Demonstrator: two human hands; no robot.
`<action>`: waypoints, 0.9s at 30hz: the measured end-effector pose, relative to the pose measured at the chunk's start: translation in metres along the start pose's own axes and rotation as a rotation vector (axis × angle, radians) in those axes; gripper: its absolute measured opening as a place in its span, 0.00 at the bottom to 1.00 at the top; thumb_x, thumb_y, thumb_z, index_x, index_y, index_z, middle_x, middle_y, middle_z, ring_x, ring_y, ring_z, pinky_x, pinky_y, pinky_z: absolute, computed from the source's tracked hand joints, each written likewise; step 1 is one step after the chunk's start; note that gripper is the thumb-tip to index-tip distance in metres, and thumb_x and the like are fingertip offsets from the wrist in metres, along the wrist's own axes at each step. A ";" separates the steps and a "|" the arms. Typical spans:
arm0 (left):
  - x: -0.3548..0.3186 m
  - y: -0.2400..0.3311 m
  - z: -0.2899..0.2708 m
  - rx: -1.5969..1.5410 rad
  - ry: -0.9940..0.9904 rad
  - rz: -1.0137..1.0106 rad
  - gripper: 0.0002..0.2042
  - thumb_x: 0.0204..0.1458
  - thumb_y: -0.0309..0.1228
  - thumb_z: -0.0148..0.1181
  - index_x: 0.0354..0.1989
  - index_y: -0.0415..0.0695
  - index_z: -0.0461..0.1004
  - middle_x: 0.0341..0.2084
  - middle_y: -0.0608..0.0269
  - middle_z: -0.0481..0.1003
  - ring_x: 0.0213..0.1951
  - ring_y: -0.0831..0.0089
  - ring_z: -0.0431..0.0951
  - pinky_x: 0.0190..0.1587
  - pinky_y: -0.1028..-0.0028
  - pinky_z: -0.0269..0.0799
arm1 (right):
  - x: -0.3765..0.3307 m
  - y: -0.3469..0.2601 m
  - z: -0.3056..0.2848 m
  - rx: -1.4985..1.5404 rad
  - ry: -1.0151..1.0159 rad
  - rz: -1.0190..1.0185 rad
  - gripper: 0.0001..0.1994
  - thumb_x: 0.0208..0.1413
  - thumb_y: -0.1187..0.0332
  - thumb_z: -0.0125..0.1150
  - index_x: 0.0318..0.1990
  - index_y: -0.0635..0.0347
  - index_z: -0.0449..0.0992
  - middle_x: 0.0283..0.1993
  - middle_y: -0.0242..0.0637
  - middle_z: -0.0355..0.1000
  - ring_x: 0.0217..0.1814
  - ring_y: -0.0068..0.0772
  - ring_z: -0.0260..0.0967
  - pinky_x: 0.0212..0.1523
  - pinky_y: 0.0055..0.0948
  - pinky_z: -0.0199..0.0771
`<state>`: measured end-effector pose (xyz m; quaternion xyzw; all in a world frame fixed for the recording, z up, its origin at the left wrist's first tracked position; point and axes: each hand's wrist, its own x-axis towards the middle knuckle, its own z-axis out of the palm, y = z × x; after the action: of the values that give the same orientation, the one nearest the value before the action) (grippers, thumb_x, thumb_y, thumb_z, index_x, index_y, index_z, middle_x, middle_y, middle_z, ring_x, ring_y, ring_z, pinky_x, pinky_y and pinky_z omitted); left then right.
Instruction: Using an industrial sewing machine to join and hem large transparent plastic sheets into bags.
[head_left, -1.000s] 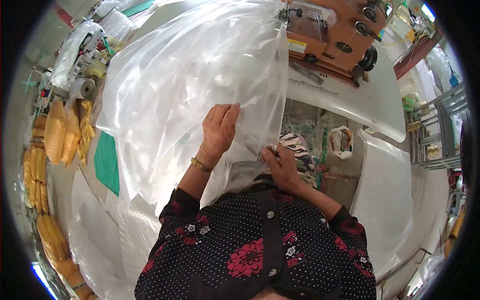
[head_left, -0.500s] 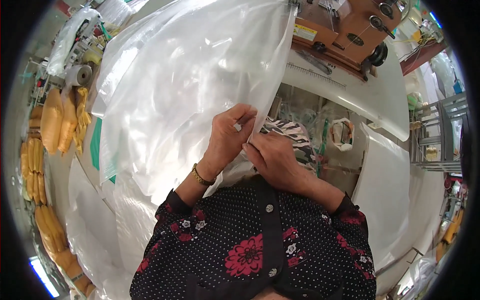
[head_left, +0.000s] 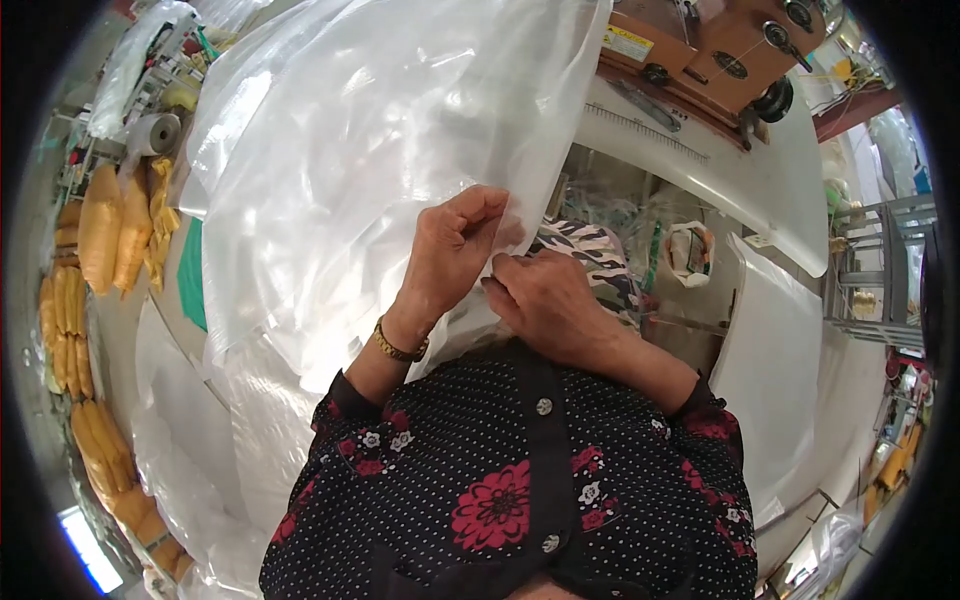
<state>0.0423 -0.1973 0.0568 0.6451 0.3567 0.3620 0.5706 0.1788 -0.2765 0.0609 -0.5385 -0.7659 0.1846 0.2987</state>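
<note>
The sheet is filling the frame's upper centre, gleaming milky-clear with soft creases and bright glints; the left hand's grip is pinching its edge, the right hand is curling alongside, grip impossible to tell.

The person's bare hands meet before the chest, nearer the body than the front edge of the desk. The left forearm slants forward and inward; its hand sits slightly farther out, fingers bent rightward, fingertips hard to make out. The right forearm crosses leftward, its hand back uppermost, fingers curled and thumb drawn close to the forefinger. Both elbows are bent, and the hands lie just beside each other.
</note>
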 end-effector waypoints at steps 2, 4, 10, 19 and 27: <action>0.001 -0.004 -0.004 -0.029 -0.041 0.018 0.07 0.60 0.19 0.52 0.43 0.31 0.74 0.30 0.62 0.80 0.37 0.79 0.80 0.39 0.79 0.75 | 0.000 0.000 -0.002 0.000 -0.025 0.010 0.10 0.54 0.67 0.59 0.26 0.62 0.68 0.20 0.46 0.68 0.23 0.53 0.68 0.27 0.46 0.67; -0.002 0.000 -0.005 0.004 -0.031 0.007 0.07 0.61 0.20 0.51 0.43 0.32 0.74 0.29 0.62 0.80 0.36 0.78 0.80 0.39 0.79 0.75 | 0.001 0.002 0.000 -0.002 -0.050 0.008 0.10 0.54 0.67 0.59 0.26 0.63 0.69 0.20 0.46 0.69 0.23 0.52 0.69 0.27 0.46 0.67; -0.006 0.006 -0.004 0.083 -0.034 0.017 0.08 0.64 0.25 0.49 0.42 0.33 0.73 0.30 0.57 0.81 0.35 0.76 0.81 0.37 0.77 0.75 | 0.004 -0.001 -0.002 -0.037 -0.106 0.027 0.10 0.54 0.67 0.60 0.27 0.64 0.71 0.20 0.46 0.70 0.23 0.51 0.70 0.27 0.44 0.69; -0.003 0.011 -0.004 0.146 -0.035 0.001 0.08 0.65 0.28 0.50 0.43 0.35 0.69 0.29 0.54 0.82 0.33 0.73 0.82 0.36 0.76 0.75 | 0.012 0.006 0.008 -0.233 -0.047 -0.160 0.09 0.52 0.66 0.61 0.28 0.63 0.73 0.23 0.44 0.73 0.25 0.46 0.74 0.29 0.40 0.73; -0.003 0.046 -0.025 0.562 0.284 0.317 0.03 0.57 0.20 0.57 0.38 0.35 0.75 0.27 0.59 0.79 0.30 0.75 0.79 0.34 0.76 0.74 | 0.034 0.074 0.011 0.515 0.618 0.140 0.13 0.60 0.60 0.61 0.36 0.64 0.75 0.26 0.40 0.72 0.26 0.29 0.72 0.30 0.32 0.74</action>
<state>0.0214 -0.1920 0.1041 0.7676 0.4135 0.4198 0.2524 0.2164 -0.2182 0.0166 -0.5272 -0.5303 0.2197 0.6266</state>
